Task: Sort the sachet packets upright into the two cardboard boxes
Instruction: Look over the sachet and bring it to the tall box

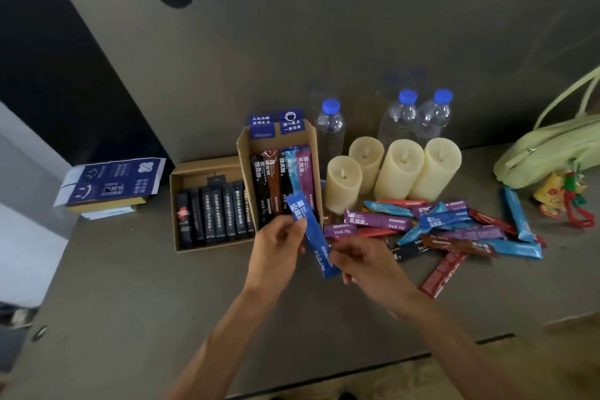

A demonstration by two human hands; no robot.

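A blue sachet (312, 230) is held between both hands just in front of the right cardboard box (244, 153). My left hand (279, 245) pinches its upper end and my right hand (363, 261) pinches its lower end. Several coloured sachets stand upright inside that box. The left cardboard box (207, 169) holds a row of black sachets (216, 216). A loose pile of coloured sachets (454, 227) lies on the table to the right of my hands.
Several cream candles (399, 169) stand behind the pile, with three water bottles (401, 117) behind them. A green bag (552, 149) and a red charm (574, 201) lie at the right. A blue-printed box (113, 182) sits far left.
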